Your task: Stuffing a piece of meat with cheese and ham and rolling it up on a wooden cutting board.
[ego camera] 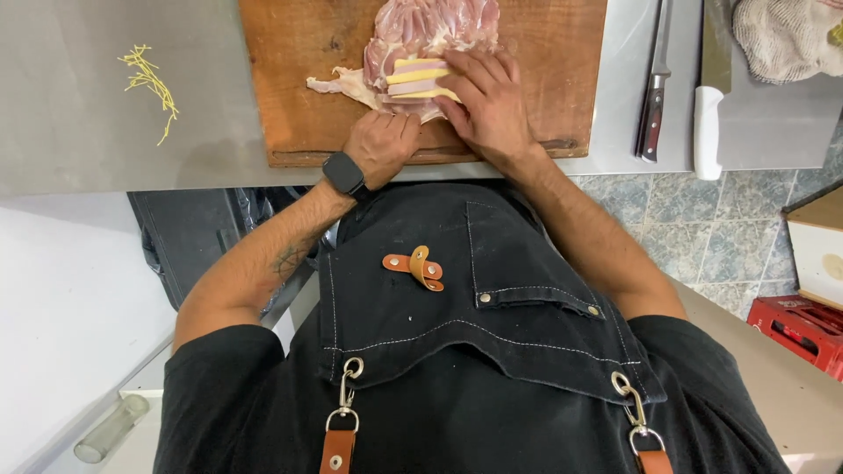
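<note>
From my head camera: my left hand [380,145] is curled shut, knuckles resting on the wooden board [299,79] just below the raw meat [421,26]. My right hand [487,101] lies flat, grip apart, pressing the ham and cheese slices [420,79] onto the meat. Two knives [654,96] lie on the counter [79,132] to my right.

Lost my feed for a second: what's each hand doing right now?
Left hand: closed into a fist, at the near edge of the raw meat; contents cannot be told.
Right hand: open, fingers pressing the meat and stacked slices.
</note>
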